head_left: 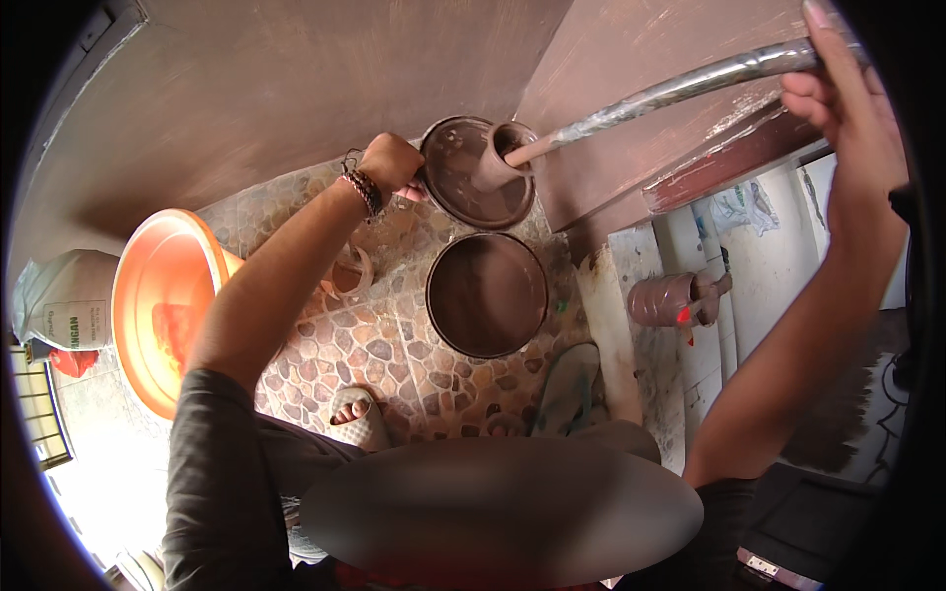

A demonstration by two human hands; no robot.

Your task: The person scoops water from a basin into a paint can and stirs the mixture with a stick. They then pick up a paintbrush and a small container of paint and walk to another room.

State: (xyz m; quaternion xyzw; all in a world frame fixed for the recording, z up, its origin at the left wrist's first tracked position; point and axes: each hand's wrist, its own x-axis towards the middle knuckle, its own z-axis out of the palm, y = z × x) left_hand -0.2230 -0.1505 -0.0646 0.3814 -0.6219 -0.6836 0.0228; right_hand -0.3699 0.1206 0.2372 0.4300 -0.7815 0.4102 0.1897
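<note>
My left hand (392,163), wearing braided bracelets, has its fingers curled at the rim of a brown-coated round lid (449,174). A brown hollow cylinder (510,135) rests over the lid, with the lower end of a long pole (670,98) inside it. My right hand (836,84) grips the upper end of this pole, which is partly wrapped in silvery covering. Just below the lid, a round container (486,294) holds brown liquid.
An orange tub (148,305) and white sack (67,305) stand left. A small cup (348,281) sits on the pebble-patterned floor. Brown walls (355,69) surround the back. A pale step (631,355) bears a brown-smeared container (660,301). My sandalled feet (353,414) are below.
</note>
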